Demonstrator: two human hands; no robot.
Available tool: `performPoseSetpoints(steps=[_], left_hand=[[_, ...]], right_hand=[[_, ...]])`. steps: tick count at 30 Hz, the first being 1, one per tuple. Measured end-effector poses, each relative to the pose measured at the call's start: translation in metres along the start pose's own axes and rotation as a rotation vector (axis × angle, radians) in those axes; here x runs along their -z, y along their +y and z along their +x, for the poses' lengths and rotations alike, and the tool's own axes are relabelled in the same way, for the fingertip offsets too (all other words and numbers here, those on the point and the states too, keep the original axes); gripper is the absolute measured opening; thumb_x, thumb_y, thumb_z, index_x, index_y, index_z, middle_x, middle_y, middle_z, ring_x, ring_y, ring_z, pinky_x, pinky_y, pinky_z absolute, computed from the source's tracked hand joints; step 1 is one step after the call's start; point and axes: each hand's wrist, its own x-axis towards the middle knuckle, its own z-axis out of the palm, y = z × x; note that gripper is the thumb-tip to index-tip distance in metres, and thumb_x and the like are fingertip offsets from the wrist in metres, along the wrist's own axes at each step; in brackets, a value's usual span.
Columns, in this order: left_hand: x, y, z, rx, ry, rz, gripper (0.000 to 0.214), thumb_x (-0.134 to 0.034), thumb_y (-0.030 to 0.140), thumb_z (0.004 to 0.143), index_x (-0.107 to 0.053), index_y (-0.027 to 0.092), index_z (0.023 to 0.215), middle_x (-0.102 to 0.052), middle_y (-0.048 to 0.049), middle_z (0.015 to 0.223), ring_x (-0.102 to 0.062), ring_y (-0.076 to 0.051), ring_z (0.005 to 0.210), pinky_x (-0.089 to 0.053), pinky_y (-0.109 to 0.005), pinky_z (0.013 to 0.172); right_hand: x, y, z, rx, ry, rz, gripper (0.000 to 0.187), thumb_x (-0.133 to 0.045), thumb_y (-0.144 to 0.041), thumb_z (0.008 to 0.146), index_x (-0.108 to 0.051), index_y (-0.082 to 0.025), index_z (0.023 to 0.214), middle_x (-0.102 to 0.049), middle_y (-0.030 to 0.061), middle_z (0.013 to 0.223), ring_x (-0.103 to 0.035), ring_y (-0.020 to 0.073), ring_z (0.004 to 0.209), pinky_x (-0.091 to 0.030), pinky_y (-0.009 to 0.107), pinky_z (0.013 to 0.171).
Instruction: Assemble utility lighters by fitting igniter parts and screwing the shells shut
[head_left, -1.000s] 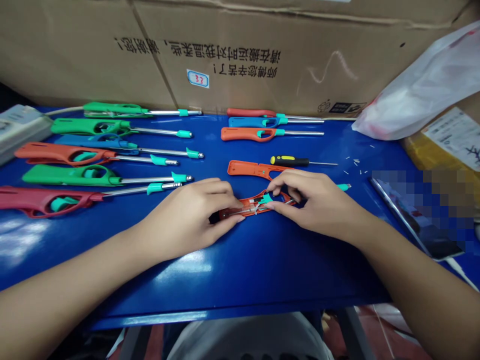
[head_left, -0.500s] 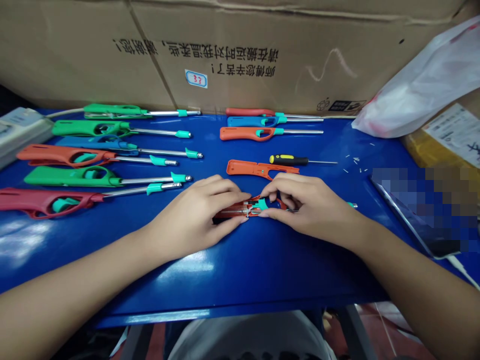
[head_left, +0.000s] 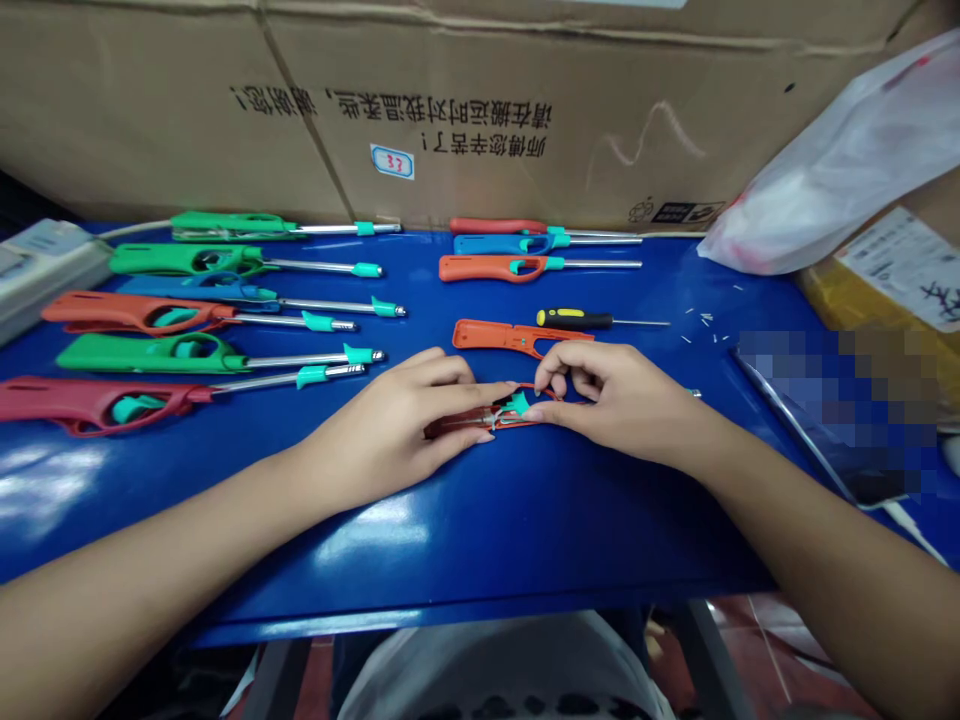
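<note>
An orange gas lighter with its casing opened (head_left: 504, 424) lies on the blue table, its inner parts showing. My left hand (head_left: 409, 412) is closed around its handle end, thumb and fingertips pressing both sides. The teal trigger (head_left: 519, 404) sits in the casing. My right hand (head_left: 619, 400) is closed at the trigger guard, thumb against the trigger area and fingers curled. It covers most of the lighter's front; only a small tip (head_left: 695, 393) shows beyond it. Just behind lies the loose orange casing half (head_left: 491, 336), and behind that a yellow-and-black screwdriver (head_left: 577, 319).
Several long lighters (head_left: 161, 353) in green, blue, orange and red line the left side. Three more, including an orange lighter (head_left: 476, 267), lie at the back. A cardboard box (head_left: 480, 60) stands behind. At right are a phone (head_left: 825, 440), small white bits (head_left: 705, 318) and a plastic bag (head_left: 817, 160).
My right thumb and fingers have moved slightly left along the lighter, near the trigger, and the fingers curl more. My left hand keeps its hold. The view has shifted a little.
</note>
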Motion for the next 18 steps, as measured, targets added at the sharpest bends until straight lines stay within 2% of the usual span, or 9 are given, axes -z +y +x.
performPoseSetpoints(steps=[6,9,14,18], left_hand=[[-0.003,-0.002,0.0,0.003,0.022,0.001,0.037,-0.064,0.021,0.098,-0.066,0.02,0.135,-0.064,-0.006,0.105,-0.059,-0.017,0.095,-0.051,-0.03,0.087],[-0.004,-0.003,-0.001,-0.006,0.026,0.03,0.037,-0.064,0.024,0.098,-0.065,0.021,0.135,-0.066,-0.0064,0.111,-0.061,-0.018,0.099,-0.051,-0.031,0.089],[-0.004,0.0,0.0,0.032,0.049,0.025,0.03,-0.069,0.027,0.096,-0.064,0.02,0.125,-0.07,-0.0046,0.112,-0.062,-0.019,0.102,-0.051,-0.03,0.09],[-0.004,0.004,0.0,0.087,0.079,-0.002,0.021,-0.074,0.027,0.091,-0.064,0.019,0.107,-0.07,-0.0006,0.101,-0.064,-0.015,0.089,-0.05,-0.025,0.079]], right_hand=[[0.002,-0.005,-0.001,0.203,0.125,-0.079,0.014,-0.07,-0.03,0.09,-0.066,-0.019,0.081,-0.057,-0.0026,0.076,-0.041,0.0086,0.06,-0.033,0.026,0.056],[0.002,-0.006,-0.002,0.256,0.164,-0.059,0.008,-0.067,-0.02,0.09,-0.066,-0.019,0.082,-0.057,-0.0023,0.077,-0.043,0.0085,0.061,-0.034,0.025,0.055],[-0.003,-0.007,-0.005,0.37,0.119,-0.109,0.006,-0.067,-0.014,0.088,-0.071,-0.019,0.088,-0.061,-0.0006,0.087,-0.055,0.0096,0.074,-0.042,0.024,0.066],[-0.008,-0.006,-0.005,0.394,0.082,-0.154,0.007,-0.069,-0.017,0.09,-0.072,-0.019,0.096,-0.063,0.0011,0.095,-0.06,0.0119,0.081,-0.044,0.026,0.071]])
